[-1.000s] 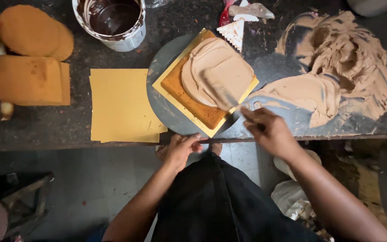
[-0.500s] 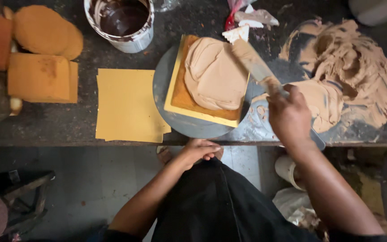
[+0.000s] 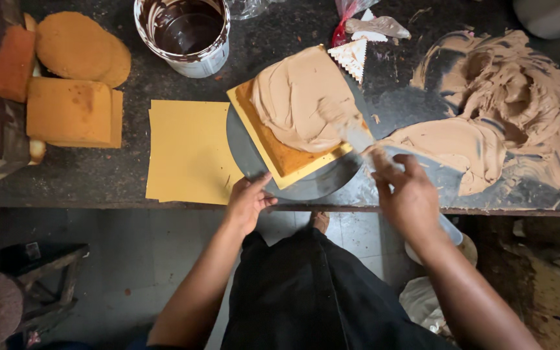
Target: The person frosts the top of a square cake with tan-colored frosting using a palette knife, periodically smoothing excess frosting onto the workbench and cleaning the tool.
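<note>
- Right hand (image 3: 406, 191) closed around a palette knife (image 3: 351, 133); blade lies flat on the brown frosting (image 3: 299, 97), angled for spreading.
- Frosting covers a square sponge cake (image 3: 286, 152) on a yellow board, centred on a grey turntable (image 3: 254, 162) at the desk (image 3: 98, 181) front edge.
- Left hand (image 3: 247, 201) open, fingertips touching the turntable rim, apparently to steady or turn it.
- Frosting heap (image 3: 513, 110) lies just right, within reach.
- Chocolate tin (image 3: 186, 32) and spare sponge (image 3: 69, 110) sit apart.

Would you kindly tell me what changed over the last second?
The left hand turned the turntable, rotating the square cake. The right hand swept the spatula up, then back to the cake's right edge. Bucket and sponges stayed put.
</note>
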